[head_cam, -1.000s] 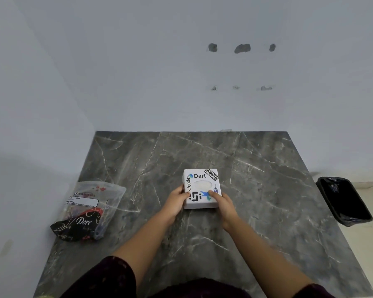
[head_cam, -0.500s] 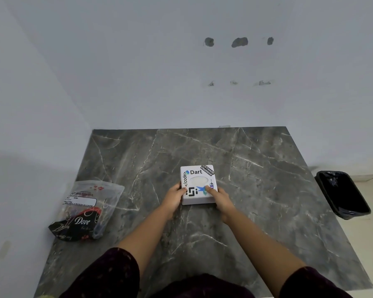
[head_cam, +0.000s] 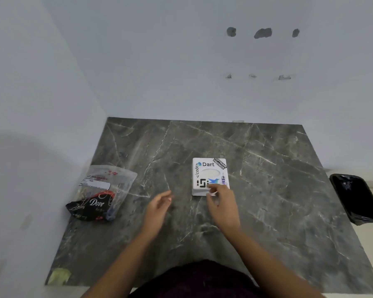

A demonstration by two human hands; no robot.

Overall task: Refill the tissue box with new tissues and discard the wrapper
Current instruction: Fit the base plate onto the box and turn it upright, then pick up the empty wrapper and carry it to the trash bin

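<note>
A white square tissue box [head_cam: 209, 173] covered in stickers sits flat near the middle of the grey marble table [head_cam: 267, 179]. My right hand [head_cam: 221, 203] grips its near right corner with the fingertips. My left hand [head_cam: 158, 206] hovers off the box to its left, fingers loosely curled and holding nothing. A clear plastic pack of tissues with a black Dove print [head_cam: 100, 193] lies at the table's left edge, against the wall.
A black bin lined with a bag [head_cam: 356, 198] stands on the floor beside the table's right edge. White walls close off the table at the back and left. A yellowish scrap [head_cam: 59, 275] sits at the near left corner.
My left hand has let go of the box and drawn back to the left. My right hand stays on the box's near right corner.
</note>
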